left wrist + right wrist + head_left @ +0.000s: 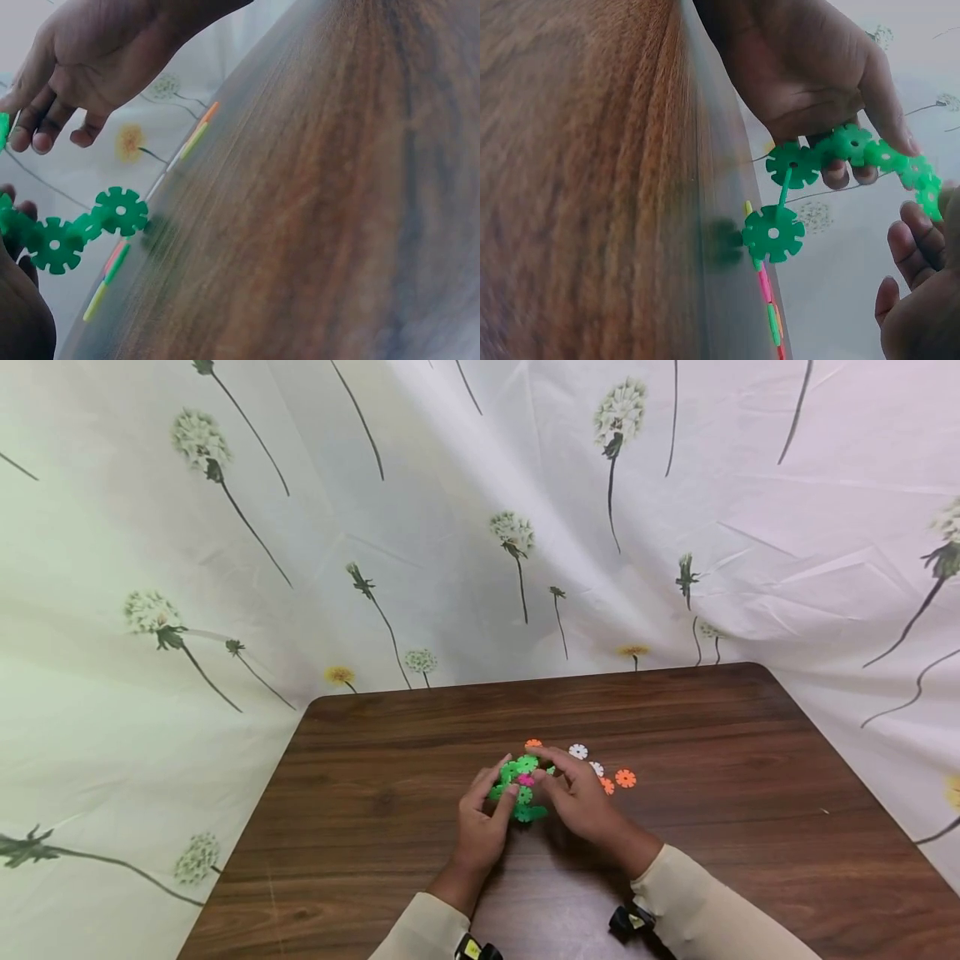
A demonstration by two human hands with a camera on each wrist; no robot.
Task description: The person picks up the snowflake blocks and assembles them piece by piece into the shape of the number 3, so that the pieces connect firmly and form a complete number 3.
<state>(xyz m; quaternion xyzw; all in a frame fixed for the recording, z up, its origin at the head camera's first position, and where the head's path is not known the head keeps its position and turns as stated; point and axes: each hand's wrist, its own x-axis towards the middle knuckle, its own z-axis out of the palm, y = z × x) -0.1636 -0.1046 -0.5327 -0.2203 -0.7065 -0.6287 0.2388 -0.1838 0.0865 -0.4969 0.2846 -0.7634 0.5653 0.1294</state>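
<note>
Notched plastic discs, mostly green, are joined into a branching chain point(524, 795) above the table, with a pink disc point(527, 780) near its middle. My left hand point(480, 831) grips the chain from the left, its thumb in front and fingers behind. In the right wrist view, the green discs point(774, 234) run along the left hand's fingers and thumb point(889, 105). From the right, my right hand point(581, 797) pinches the upper part of the chain between thumb and forefinger; its other fingers point(45, 135) are loosely bent. The exact pinch point is partly hidden.
Loose discs lie on the brown wooden table point(360, 827) just beyond the right hand: an orange disc point(626, 778), a white disc point(577, 751) and several others. A dandelion-print cloth point(450, 527) hangs behind the table's far edge.
</note>
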